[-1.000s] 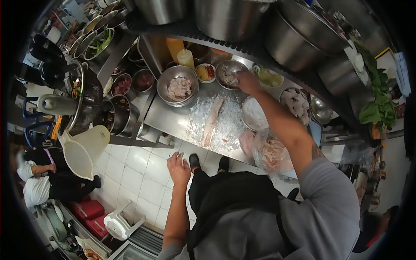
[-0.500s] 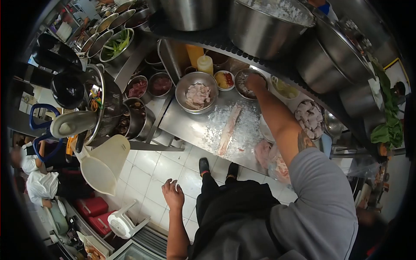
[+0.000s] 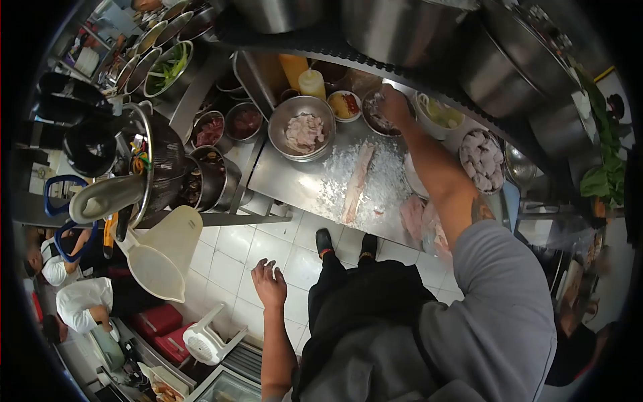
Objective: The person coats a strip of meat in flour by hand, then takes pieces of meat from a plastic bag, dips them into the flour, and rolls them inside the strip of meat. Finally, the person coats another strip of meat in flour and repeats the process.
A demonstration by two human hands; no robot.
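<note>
Evidently the work stood midway. One pale strip lay lengthwise on a patch of flour spread over the counter, its upper face looking mostly bare. The right hand reached past it to the small bowl at the back of the counter, fingers bent down into the contents; whether they pinched anything could not be told. The left hand hung over the floor tiles, well apart from the counter, fingers loosely spread and holding nothing. A large bowl of raw pieces stood left of the small bowl; a bag of pale pieces lay at the counter's near edge. By this showing, the strip was laid out but not finished, and much stock was unworked.
</note>
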